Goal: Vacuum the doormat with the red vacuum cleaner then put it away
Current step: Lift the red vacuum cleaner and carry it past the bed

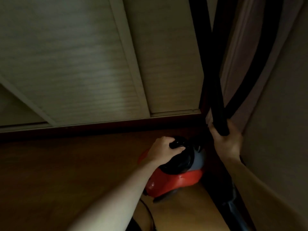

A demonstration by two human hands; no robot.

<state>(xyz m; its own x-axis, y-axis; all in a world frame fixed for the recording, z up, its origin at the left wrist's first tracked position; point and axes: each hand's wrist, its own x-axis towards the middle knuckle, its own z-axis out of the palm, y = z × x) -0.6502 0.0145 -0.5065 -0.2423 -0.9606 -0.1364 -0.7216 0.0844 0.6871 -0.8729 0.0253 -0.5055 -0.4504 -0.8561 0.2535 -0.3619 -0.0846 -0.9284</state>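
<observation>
Red vacuum cleaner (175, 180): left grip (162, 150) curled round its handle (176, 145), right grip (228, 142) clutched the hose (216, 97) above it; doormat unseen, probably stowing stage.

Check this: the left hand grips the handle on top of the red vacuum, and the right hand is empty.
One thing is wrong: the right hand is not empty, it grips the black hose, as the head view shows. The left hand does grip the handle on top of the red vacuum.

Red vacuum cleaner (175, 179) low on wooden floor (66, 164).
</observation>
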